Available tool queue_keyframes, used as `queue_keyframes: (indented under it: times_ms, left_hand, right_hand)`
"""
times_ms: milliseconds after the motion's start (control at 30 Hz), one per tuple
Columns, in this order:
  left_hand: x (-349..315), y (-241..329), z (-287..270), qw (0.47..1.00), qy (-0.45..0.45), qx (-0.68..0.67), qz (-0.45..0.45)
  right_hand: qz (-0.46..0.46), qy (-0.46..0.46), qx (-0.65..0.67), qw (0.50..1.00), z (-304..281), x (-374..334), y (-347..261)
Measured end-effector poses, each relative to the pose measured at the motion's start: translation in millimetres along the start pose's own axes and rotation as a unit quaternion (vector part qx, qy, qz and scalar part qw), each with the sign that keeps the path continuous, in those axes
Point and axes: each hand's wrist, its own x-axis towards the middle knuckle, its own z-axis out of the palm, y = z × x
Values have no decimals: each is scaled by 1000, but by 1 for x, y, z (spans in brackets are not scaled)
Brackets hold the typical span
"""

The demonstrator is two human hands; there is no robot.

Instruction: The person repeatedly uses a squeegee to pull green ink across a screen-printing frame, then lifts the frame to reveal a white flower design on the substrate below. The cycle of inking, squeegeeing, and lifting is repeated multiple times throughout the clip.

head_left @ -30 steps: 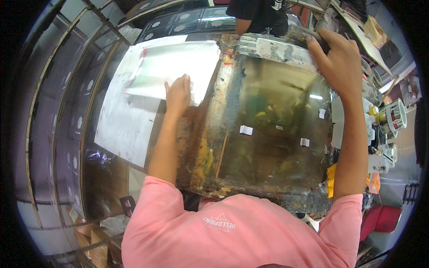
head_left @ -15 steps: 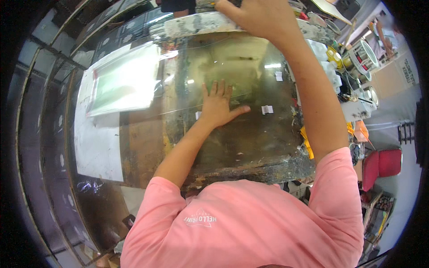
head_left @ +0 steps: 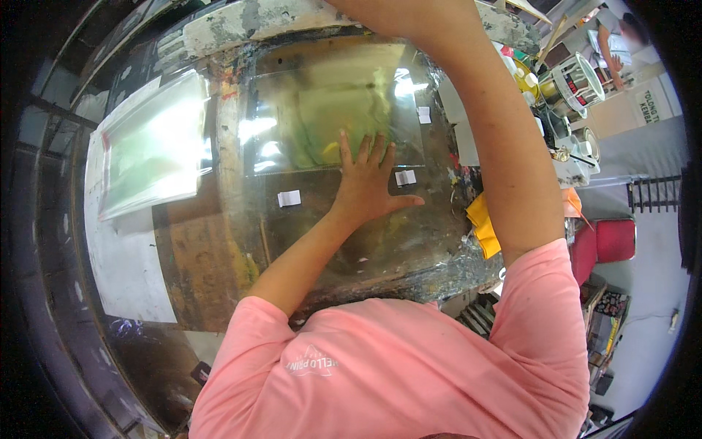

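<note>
My left hand (head_left: 365, 175) lies flat with its fingers spread over the near edge of a clear plastic sheet (head_left: 292, 150) on the dark, worn tabletop (head_left: 329, 260). Nothing is gripped in it. Small folded white tabs sit about the sheet: one tab (head_left: 289, 198) left of my wrist, another tab (head_left: 405, 178) by my thumb, a third tab (head_left: 424, 115) along the right side. My right arm reaches far forward. Only the back part of my right hand (head_left: 387, 14) shows at the top edge; its fingers are out of the picture.
A stack of clear plastic sheets (head_left: 153, 139) rests at the left on white paper (head_left: 128, 267). Paint cans (head_left: 576, 82) and bottles crowd the right side, near a yellow cloth (head_left: 482, 227). A red chair (head_left: 614, 241) stands beyond. Another person's hand (head_left: 616, 64) shows at far right.
My view has shifted, so the table sits further left. My right hand has gone mostly past the top edge. The left tab, partly behind my left hand before, is now fully seen.
</note>
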Motion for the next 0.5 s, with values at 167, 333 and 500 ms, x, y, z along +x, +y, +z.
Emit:
queue_keyframes:
  times_ms: [167,333,500]
  left_hand:
    - [0,-2,6,999,25,-37,11]
    - [-1,-2,11,996,73,-50,30]
    - [-2,-2,11,993,99,-49,40]
  right_hand:
    - [-29,59,-32,997,-3,-9,-8]
    - [8,-4,-22,1000,-3,-1,-7]
    - [9,-13,-15,1000,-1,-1,-6]
